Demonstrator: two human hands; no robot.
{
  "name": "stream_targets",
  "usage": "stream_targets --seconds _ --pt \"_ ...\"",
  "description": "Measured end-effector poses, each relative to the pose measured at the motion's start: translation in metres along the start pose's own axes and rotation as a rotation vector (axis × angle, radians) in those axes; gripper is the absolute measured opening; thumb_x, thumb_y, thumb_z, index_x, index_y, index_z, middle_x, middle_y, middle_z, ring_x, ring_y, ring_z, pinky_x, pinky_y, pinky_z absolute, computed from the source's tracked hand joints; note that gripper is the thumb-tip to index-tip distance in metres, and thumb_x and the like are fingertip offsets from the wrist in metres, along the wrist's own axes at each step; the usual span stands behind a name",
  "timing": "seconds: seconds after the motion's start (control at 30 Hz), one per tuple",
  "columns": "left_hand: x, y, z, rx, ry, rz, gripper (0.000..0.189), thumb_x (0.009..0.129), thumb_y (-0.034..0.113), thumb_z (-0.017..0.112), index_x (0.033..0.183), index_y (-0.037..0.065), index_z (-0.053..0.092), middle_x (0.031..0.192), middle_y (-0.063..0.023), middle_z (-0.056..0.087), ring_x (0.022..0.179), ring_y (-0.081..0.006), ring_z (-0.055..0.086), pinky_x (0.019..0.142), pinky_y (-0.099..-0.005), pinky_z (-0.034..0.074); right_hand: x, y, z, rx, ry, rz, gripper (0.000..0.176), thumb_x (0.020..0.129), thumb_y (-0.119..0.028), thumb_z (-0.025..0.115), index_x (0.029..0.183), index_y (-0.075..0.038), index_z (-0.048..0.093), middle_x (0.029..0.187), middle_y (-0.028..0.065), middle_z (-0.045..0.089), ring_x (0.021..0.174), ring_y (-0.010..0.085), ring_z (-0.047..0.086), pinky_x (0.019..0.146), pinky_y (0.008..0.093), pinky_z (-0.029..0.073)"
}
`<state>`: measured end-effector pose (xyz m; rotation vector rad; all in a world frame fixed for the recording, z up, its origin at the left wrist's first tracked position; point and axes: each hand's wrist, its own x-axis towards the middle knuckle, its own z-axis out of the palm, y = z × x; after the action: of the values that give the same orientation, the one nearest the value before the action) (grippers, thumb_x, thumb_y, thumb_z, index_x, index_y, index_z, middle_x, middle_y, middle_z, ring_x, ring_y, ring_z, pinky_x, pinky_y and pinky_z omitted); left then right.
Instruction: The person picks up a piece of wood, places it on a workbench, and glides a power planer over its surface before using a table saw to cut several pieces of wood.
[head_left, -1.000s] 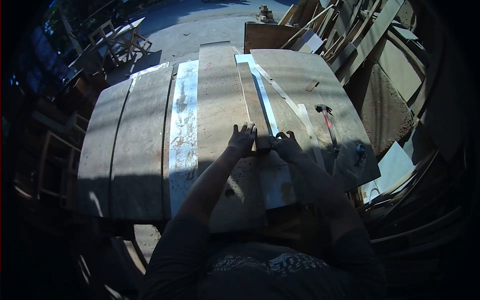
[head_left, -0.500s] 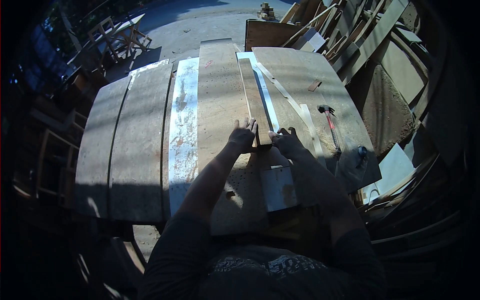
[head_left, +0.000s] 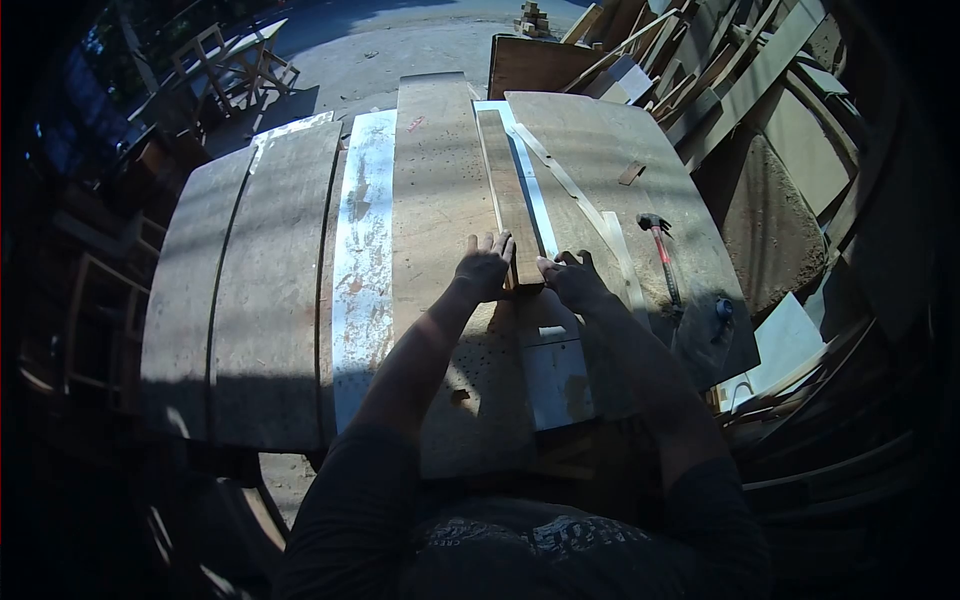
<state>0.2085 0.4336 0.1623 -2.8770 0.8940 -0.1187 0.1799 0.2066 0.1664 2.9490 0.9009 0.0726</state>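
Observation:
A long wooden board (head_left: pixel 511 190) lies lengthwise in front of me, with a thin pale strip (head_left: pixel 490 180) along its left edge. My left hand (head_left: pixel 484 270) holds the board's near end from the left, its fingers stretched forward along the edge and strip. From the right, my right hand (head_left: pixel 576 282) grips the same end, with the thumb at the board and the other fingers bent. The undersides of both hands are hidden. A white strip (head_left: pixel 534 195) runs just right of the board.
Two thin wood strips (head_left: pixel 560 173) lie slantwise at right. Beyond them are a claw hammer (head_left: pixel 661 252), a small brown scrap (head_left: pixel 631 173) and a small dark round object (head_left: pixel 723 308). The worktable (head_left: pixel 275 270) has gaps between its panels. Stacked boards (head_left: pixel 740 110) lean at right.
My view has shifted slightly, so the table's left side sits a little further left. Both hands stay at the board's near end, and the board shows no clear movement.

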Motion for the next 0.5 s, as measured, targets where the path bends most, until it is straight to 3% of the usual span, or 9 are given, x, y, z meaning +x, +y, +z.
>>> stream_targets --seconds 0.27,0.43,0.5 --pt "0.007 -0.007 0.002 -0.010 0.008 -0.015 0.115 0.065 0.065 0.077 0.147 0.000 0.031 0.155 -0.0171 0.032 0.123 -0.0349 0.052 0.104 -0.0552 0.037 0.010 0.004 -0.003 -0.003 -0.026 0.005 0.042 0.092 -0.013 0.054 0.134 -0.010 0.052 0.137 -0.0008 0.057 0.124 0.0215 0.050 0.105 0.0545 0.027" --pt "0.013 -0.011 0.011 -0.110 -0.032 -0.025 0.118 0.065 0.069 0.075 0.148 -0.001 0.029 0.156 -0.0187 0.029 0.097 -0.0355 0.068 0.099 -0.0532 0.041 0.017 0.008 0.000 0.023 -0.057 0.017 0.043 0.092 -0.012 0.053 0.135 -0.009 0.051 0.140 0.0000 0.055 0.125 0.0215 0.049 0.105 0.0556 0.027" --pt "0.015 -0.013 0.014 -0.110 -0.027 -0.025 0.118 0.065 0.069 0.075 0.148 -0.001 0.029 0.156 -0.0187 0.029 0.096 -0.0349 0.068 0.097 -0.0528 0.042 0.019 0.008 -0.002 0.019 -0.062 0.018 0.044 0.092 -0.012 0.054 0.135 -0.009 0.051 0.141 0.0000 0.054 0.125 0.0217 0.049 0.105 0.0559 0.027"
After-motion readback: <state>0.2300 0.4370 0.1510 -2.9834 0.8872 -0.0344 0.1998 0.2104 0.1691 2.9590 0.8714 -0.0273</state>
